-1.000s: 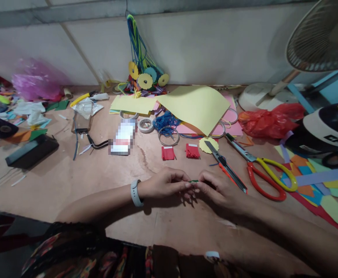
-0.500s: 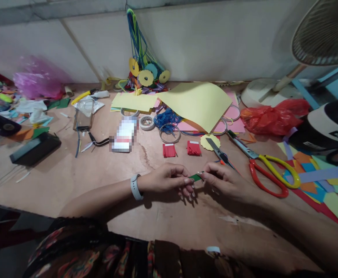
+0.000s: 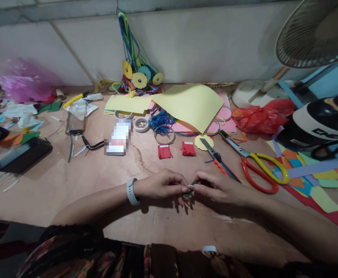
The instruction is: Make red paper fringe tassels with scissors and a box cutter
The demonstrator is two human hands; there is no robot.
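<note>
Between my fingertips is a small green paper strip, mostly covered by the fingers. My left hand, with a pale band on its wrist, pinches it from the left. From the right, the thumb and forefinger of my right hand close on the same strip, the two hands nearly touching. Just beyond them lie two red fringed paper pieces, each with a white strip on top. A yellow scalloped paper disc rests partly under a utility knife.
Scissors with red and yellow handles lie right, near colourful paper scraps. A phone, tape roll, blue cord and yellow sheet lie farther back. A black box sits left; a fan stands back right.
My hands have come closer together, and the green strip, stretched flat between them before, is now mostly hidden and looks bent. The whole view has shifted slightly.
</note>
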